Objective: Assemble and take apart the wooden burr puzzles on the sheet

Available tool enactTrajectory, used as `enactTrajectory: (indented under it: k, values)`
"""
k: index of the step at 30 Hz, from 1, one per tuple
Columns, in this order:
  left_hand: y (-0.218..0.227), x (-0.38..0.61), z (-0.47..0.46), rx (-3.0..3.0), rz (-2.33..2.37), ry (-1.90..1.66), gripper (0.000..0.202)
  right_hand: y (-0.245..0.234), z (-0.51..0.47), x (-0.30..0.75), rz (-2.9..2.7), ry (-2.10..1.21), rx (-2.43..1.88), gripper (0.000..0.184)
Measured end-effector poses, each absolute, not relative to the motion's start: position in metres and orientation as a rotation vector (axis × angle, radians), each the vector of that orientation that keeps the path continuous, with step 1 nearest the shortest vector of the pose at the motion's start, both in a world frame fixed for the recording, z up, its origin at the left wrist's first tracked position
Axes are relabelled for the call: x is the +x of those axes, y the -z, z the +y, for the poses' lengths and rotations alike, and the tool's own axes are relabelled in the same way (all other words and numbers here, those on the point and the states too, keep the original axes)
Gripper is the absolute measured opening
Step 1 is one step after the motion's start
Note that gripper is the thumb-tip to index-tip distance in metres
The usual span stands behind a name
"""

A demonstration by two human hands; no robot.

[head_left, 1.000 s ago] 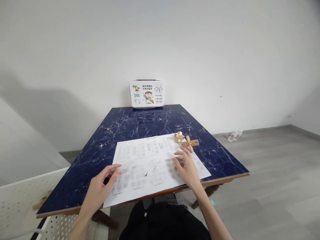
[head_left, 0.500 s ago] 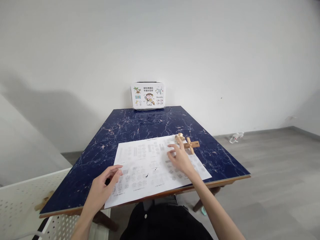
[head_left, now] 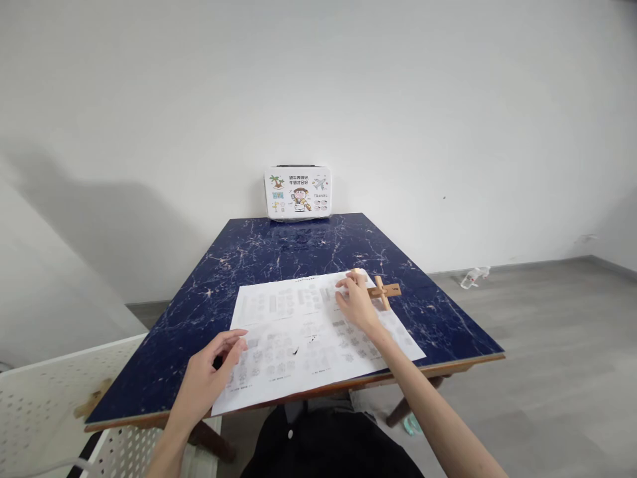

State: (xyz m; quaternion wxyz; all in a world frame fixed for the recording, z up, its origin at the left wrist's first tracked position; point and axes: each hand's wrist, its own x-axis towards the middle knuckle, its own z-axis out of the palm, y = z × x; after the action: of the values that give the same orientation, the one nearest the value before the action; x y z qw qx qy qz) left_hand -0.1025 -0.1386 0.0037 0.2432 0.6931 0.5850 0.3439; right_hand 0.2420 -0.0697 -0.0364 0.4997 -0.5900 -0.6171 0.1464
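A large white printed sheet (head_left: 298, 372) lies near the front edge of the table, with rows of faint grey figures. My left hand (head_left: 212, 368) rests over the sheet's left edge, fingers bent, thumb apart and nothing visible in it. Over the sheet's upper right is my right hand (head_left: 357, 302), thumb and fingers apart. Its fingers reach over a small light wooden block piece (head_left: 357, 271), mostly hidden behind them; whether they touch it I cannot tell. Just right of that hand, crossed wooden pieces (head_left: 382, 292), one darker and flat, lie across the sheet's right edge.
The dark blue marble-patterned table (head_left: 293, 249) stands against a white wall. A white case with cartoon prints (head_left: 298, 192) is upright at its far edge. Left and below is a white perforated surface (head_left: 44, 392) with a wooden piece (head_left: 92, 400). A transparent object (head_left: 475, 277) lies on the floor.
My right hand's fingers have shifted over the small wooden block piece and now cover most of it. My left hand stays at the sheet's left edge. The view has shifted slightly.
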Motion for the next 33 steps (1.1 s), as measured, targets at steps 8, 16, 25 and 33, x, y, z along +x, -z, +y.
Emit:
enactTrajectory:
  k: [8, 16, 25, 33]
  values:
    - [0.0, -0.104, -0.138, 1.926, 1.593, -0.959, 0.049, 0.016, -0.133, 0.224, -1.442, -0.689, -1.023, 0.009]
    - [-0.004, -0.091, -0.145, 2.009, 1.62, -0.971, 0.044, 0.005, -0.168, 0.212, -1.24, -1.045, -0.834, 0.015]
    - [-0.04, -0.009, -0.144, 1.804, 1.13, -0.863, 0.052, -0.012, -0.18, 0.204, -1.328, -1.083, -0.758, 0.026]
    - [-0.035, 0.013, -0.138, 1.476, 0.807, -0.535, 0.06, -0.016, -0.183, 0.215, -1.466, -1.088, -0.705, 0.02]
